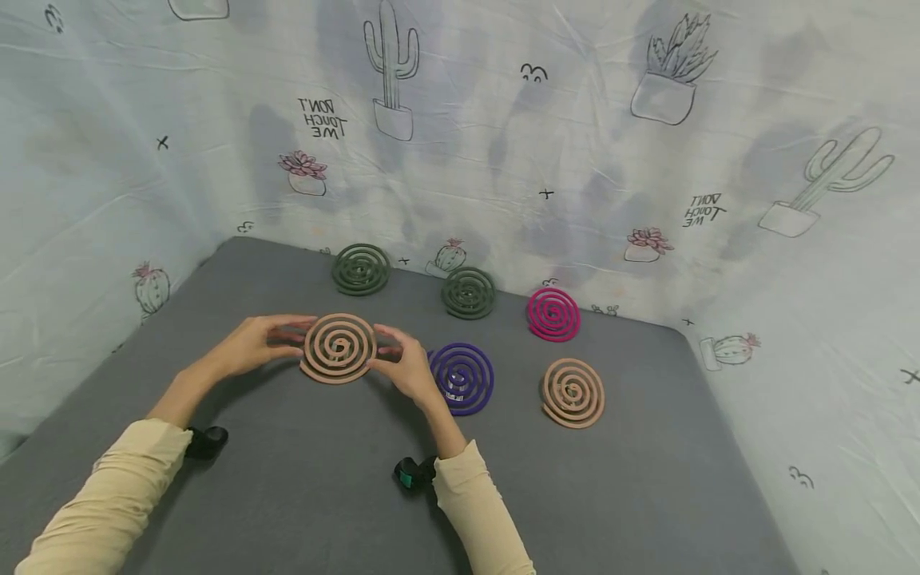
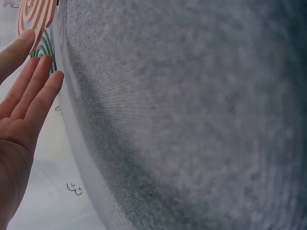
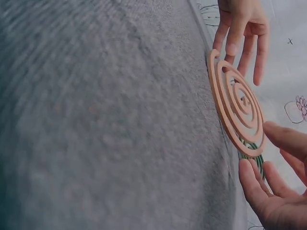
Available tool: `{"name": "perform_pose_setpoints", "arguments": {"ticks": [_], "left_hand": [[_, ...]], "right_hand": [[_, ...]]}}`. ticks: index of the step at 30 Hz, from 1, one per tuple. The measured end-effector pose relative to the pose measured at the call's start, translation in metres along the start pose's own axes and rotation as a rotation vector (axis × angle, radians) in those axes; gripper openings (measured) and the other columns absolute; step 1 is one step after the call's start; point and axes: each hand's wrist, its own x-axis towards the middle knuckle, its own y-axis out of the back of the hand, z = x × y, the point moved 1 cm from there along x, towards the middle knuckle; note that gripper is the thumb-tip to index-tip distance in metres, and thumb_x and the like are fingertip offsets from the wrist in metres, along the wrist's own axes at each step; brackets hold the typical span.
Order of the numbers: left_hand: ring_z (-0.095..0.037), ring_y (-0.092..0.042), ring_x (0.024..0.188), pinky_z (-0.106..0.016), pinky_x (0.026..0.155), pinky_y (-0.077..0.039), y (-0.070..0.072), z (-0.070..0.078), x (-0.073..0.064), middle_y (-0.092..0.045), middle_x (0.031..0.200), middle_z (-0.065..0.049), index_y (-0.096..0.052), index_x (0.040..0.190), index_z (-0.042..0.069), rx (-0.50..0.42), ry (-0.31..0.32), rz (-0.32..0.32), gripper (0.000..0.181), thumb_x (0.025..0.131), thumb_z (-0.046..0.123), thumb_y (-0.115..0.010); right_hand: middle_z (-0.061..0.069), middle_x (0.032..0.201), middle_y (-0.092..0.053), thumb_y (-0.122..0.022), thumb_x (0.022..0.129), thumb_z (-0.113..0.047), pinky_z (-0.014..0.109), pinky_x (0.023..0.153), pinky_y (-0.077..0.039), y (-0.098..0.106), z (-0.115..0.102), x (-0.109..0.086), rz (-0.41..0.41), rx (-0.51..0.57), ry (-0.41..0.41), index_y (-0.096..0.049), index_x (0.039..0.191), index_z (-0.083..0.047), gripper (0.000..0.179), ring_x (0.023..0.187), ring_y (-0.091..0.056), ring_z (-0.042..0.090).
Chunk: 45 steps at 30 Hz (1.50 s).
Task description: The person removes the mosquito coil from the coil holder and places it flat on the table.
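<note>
A tan mosquito coil [image 1: 338, 375] lies flat between both hands in the head view. My left hand [image 1: 247, 345] is at its left edge, fingers fairly straight and spread, the thumb right at the rim. Opposite it, my right hand [image 1: 408, 363] has its thumb and fingertips at the right edge. From the right wrist view, the tan coil [image 3: 225, 112] appears nearly edge-on, the right thumb [image 3: 276, 132] by its rim and the fingers [image 3: 247, 175] below. In the left wrist view the left fingers [image 2: 36, 96] extend without curling.
Two green coils [image 1: 361, 289] [image 1: 468, 313] and a pink coil [image 1: 553, 335] lie along the back of the grey table [image 1: 323, 511]. To the right of my right hand are a purple coil [image 1: 477, 399] and another tan coil [image 1: 573, 422]. A patterned cloth [image 1: 467, 160] hangs behind the table.
</note>
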Motion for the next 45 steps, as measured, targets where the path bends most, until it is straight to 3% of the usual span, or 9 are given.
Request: {"name": "perform_pose_setpoints", "arguments": {"ticks": [7,10,23,35,45], "left_hand": [[-0.037,-0.064,0.104,-0.034,0.082,-0.057,-0.004,-0.001,0.006,-0.053,0.132,-0.026,-0.051,0.136,0.003,0.036,0.038,-0.020,0.057,0.083,0.006,-0.071],[-0.037,-0.064,0.102,-0.035,0.082,-0.057,-0.006,-0.001,0.009,-0.054,0.130,-0.027,-0.052,0.134,0.001,0.046,0.027,-0.014,0.056,0.082,0.005,-0.072],[-0.037,-0.065,0.100,-0.034,0.079,-0.058,-0.005,-0.006,0.014,-0.054,0.127,-0.030,-0.054,0.131,-0.004,0.074,0.055,-0.002,0.053,0.081,0.001,-0.071],[-0.035,-0.066,0.098,-0.027,0.074,-0.058,-0.002,-0.007,0.013,-0.059,0.120,-0.030,-0.057,0.123,-0.011,-0.017,0.102,-0.022,0.048,0.081,0.007,-0.073],[-0.007,-0.068,0.088,-0.023,0.073,-0.057,0.002,-0.010,0.014,-0.067,0.109,-0.024,-0.058,0.124,-0.008,-0.065,0.149,-0.044,0.047,0.082,0.009,-0.072]], "right_hand": [[0.008,0.134,-0.056,-0.073,0.079,0.003,0.021,0.073,-0.057,-0.004,0.002,0.004,0.063,0.011,-0.030,-0.058,0.130,-0.008,0.054,0.105,-0.064,0.028],[0.009,0.131,-0.059,-0.074,0.077,0.004,0.020,0.071,-0.057,-0.006,0.003,0.005,0.079,-0.008,-0.045,-0.060,0.127,-0.007,0.053,0.103,-0.066,0.027],[0.014,0.129,-0.059,-0.079,0.072,0.003,0.021,0.071,-0.057,-0.009,0.003,0.011,0.034,-0.021,-0.069,-0.059,0.129,-0.009,0.062,0.100,-0.067,0.025],[0.015,0.115,-0.067,-0.082,0.066,0.005,0.021,0.068,-0.058,-0.007,0.005,0.017,0.052,0.009,-0.079,-0.064,0.122,-0.005,0.059,0.091,-0.071,0.024],[0.009,0.118,-0.067,-0.085,0.065,0.000,0.020,0.070,-0.057,-0.005,0.006,0.020,0.029,0.008,-0.123,-0.065,0.122,-0.010,0.062,0.090,-0.070,0.016]]}}
